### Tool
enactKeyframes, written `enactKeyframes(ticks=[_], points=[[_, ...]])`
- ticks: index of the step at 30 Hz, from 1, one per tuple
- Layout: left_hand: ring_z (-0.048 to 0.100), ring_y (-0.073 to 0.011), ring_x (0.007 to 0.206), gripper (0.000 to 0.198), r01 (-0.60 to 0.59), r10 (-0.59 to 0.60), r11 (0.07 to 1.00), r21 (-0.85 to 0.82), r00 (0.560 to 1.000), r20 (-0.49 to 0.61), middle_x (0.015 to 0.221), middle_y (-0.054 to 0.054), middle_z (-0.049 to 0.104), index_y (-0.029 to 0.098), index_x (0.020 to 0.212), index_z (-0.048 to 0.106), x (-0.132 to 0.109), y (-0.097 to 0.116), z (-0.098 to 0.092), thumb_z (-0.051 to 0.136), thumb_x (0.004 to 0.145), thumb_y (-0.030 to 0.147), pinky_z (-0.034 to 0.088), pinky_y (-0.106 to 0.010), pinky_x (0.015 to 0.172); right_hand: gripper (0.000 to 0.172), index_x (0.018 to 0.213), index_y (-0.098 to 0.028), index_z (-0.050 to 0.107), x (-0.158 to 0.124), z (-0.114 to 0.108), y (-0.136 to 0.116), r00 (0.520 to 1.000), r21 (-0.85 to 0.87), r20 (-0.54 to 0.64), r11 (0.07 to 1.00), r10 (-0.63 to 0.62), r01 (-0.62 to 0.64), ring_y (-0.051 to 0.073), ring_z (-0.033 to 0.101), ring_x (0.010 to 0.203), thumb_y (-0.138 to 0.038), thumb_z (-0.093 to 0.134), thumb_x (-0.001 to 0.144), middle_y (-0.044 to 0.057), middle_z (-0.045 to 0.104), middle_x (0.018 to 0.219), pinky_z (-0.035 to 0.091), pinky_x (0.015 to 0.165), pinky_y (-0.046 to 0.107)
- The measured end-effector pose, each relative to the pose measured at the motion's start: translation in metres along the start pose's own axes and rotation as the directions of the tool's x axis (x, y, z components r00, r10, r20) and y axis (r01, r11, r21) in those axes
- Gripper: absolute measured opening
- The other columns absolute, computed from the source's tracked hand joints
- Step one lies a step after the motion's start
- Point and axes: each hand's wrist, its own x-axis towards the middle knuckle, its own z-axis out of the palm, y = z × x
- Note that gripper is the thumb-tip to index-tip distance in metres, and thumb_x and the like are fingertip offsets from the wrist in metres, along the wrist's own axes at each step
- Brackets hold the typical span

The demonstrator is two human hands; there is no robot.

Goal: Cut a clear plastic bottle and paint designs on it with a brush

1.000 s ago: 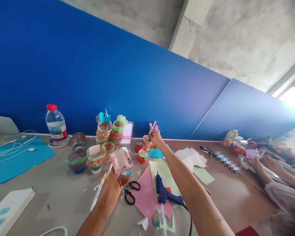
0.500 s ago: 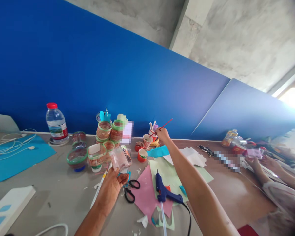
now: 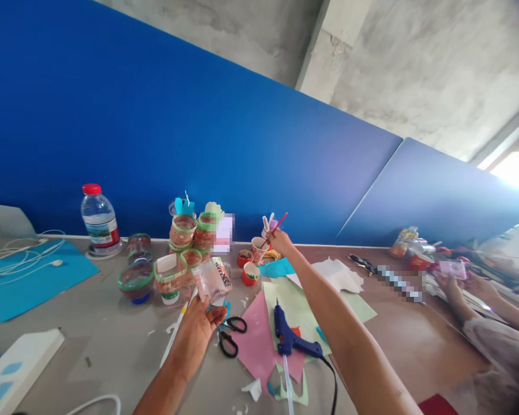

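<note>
My left hand (image 3: 199, 323) is closed on a small clear plastic cup (image 3: 211, 279) with black print and a pinkish-brown tint, tilted above the table. Reaching forward, my right hand (image 3: 280, 239) pinches a thin red paintbrush (image 3: 281, 222), whose lower end is inside a patterned paper cup (image 3: 258, 249). Beside that cup stand a red pot (image 3: 244, 258) with dark red contents and a red-and-white paper cup (image 3: 251, 275). Black-handled scissors (image 3: 229, 344) lie just right of my left hand. A blue glue gun (image 3: 285, 331) rests on coloured paper (image 3: 255, 331) near my right forearm.
Painted, green-rimmed containers (image 3: 184, 230) are stacked left of centre. A water bottle (image 3: 99, 222), blue sheet (image 3: 38, 274) and white power strip (image 3: 21, 366) stand farther left. At the right, another person's hands (image 3: 454, 294) hold something. A blue partition (image 3: 199, 115) rises behind.
The paintbrush has shifted a little left and lower, going from a slanted to a steeper angle in the paper cup. My left hand stays nearly still with the plastic cup.
</note>
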Motion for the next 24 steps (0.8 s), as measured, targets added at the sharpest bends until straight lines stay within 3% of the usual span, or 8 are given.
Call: enactKeyframes(ticks=[5,9,18,24], points=[[0.067,-0.0187,0.071,0.033,-0.001,0.002,1.0,0.008,1.0,-0.002,0.089,-0.003,0.071,0.02,0.089,0.061,-0.003,0.005,0.005,0.079,0.065,0.034,0.054,-0.033,0.073,0.023,0.06,-0.018,0.061,0.004,-0.024,0.0,0.992,0.037,-0.076,0.995,0.097,-0.094,0.018,0.057,0.061,-0.026,0.049,0.079,0.006,0.066,0.062,0.041,0.06,0.027],[0.067,-0.0185,0.068,0.039,0.013,-0.013,1.0,0.006,1.0,-0.023,0.082,0.0,0.07,0.02,0.092,0.059,-0.003,0.005,0.007,0.081,0.062,0.032,0.054,-0.033,0.07,0.02,0.073,-0.017,0.063,-0.001,-0.037,0.008,0.976,0.141,-0.143,0.979,0.165,-0.145,0.014,0.052,0.05,-0.028,0.047,0.078,0.003,0.066,0.062,0.039,0.049,0.024],[0.067,-0.0198,0.065,0.029,0.023,-0.023,1.0,-0.009,0.999,-0.044,0.07,0.001,0.069,0.019,0.074,0.058,0.0,0.002,0.004,0.08,0.062,0.033,0.055,-0.034,0.068,0.017,0.072,-0.017,0.06,-0.016,-0.033,0.011,0.961,0.322,-0.161,0.932,0.225,-0.165,0.01,0.047,0.038,-0.033,0.054,0.074,0.002,0.066,0.059,0.038,0.041,0.024],[0.068,-0.0206,0.067,0.027,0.04,-0.042,0.999,-0.029,0.997,-0.06,0.076,-0.002,0.072,0.018,0.074,0.059,0.003,0.002,0.0,0.079,0.062,0.031,0.056,-0.036,0.07,0.023,0.072,-0.018,0.061,-0.026,-0.035,0.008,0.961,0.361,-0.174,0.922,0.215,-0.141,0.011,0.048,0.039,-0.039,0.055,0.074,0.002,0.066,0.058,0.04,0.043,0.024]])
